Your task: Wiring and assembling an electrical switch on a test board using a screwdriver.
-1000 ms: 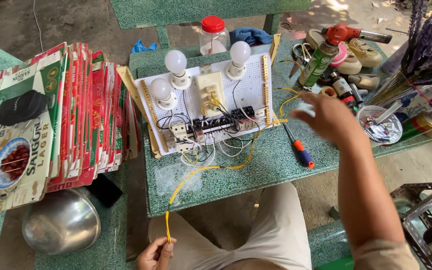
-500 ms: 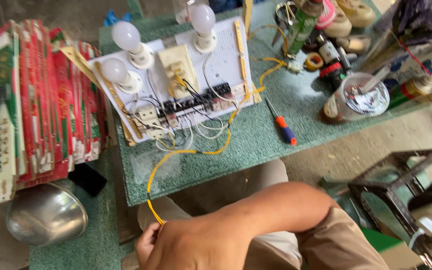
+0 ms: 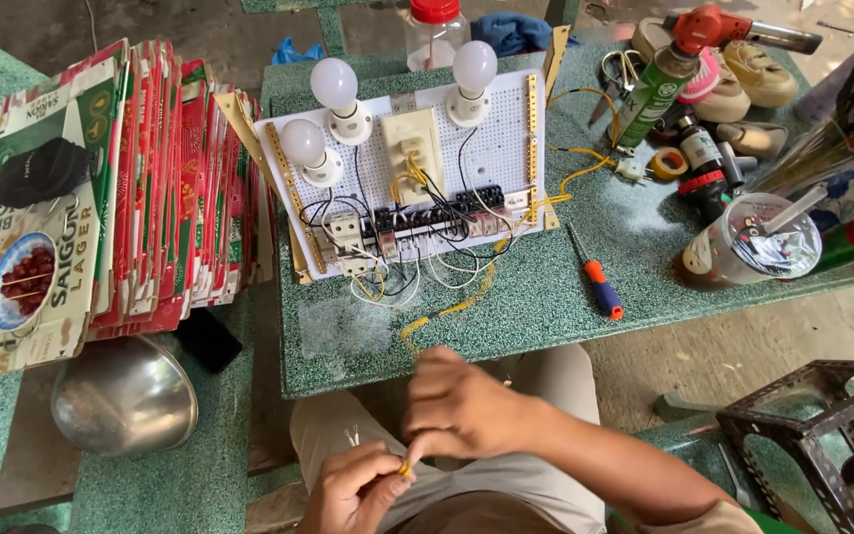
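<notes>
Both hands meet over my lap at the free end of a yellow wire (image 3: pixel 447 309). My left hand (image 3: pixel 353 487) pinches the wire tip, and my right hand (image 3: pixel 462 405) grips the same tip from above. From there the wire climbs over the green stone table (image 3: pixel 546 307) to a white perforated board (image 3: pixel 506 148). The board carries three white bulbs (image 3: pixel 334 83), a cream switch box (image 3: pixel 411 146) and a row of black terminals (image 3: pixel 427 213).
An orange-and-blue screwdriver (image 3: pixel 595 282) lies right of the board. A plastic cup (image 3: pixel 758 247), spray can (image 3: pixel 654 94), tape roll (image 3: pixel 668 163) and slippers crowd the far right. Stacked red cartons (image 3: pixel 160 188) and a steel bowl (image 3: pixel 123 396) sit left. A metal frame (image 3: pixel 812 415) stands lower right.
My right hand came back from the cluttered right side of the table to my lap and joined the left hand on the wire end. The view tilted down, then back up.
</notes>
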